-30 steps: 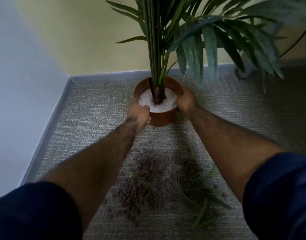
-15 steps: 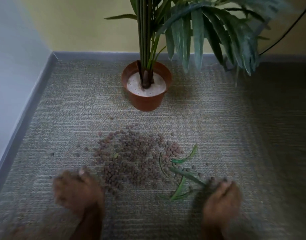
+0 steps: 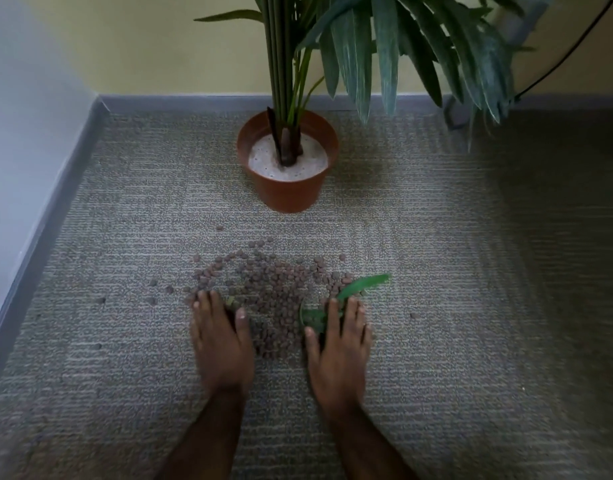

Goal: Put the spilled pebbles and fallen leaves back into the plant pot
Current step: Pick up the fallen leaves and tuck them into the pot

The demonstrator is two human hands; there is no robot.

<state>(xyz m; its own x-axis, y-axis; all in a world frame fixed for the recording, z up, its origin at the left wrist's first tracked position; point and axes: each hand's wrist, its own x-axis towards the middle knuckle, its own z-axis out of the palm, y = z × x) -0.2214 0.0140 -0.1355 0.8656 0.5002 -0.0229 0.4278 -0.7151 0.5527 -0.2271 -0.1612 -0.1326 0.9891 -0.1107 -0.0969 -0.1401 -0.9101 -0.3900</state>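
Grey ribbed carpet, yellow wall, grey skirting. Left hand and right hand flat, spread, grasping nothing, flanking pebbles; leaves under right fingers; pot beyond.

Carpet rough woven; plant pot smooth matt; pebbles matt, rough.

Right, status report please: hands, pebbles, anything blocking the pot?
Left hand and right hand flat on carpet, flanking pebbles. Leaf under right fingertips. Pot upright, path clear.
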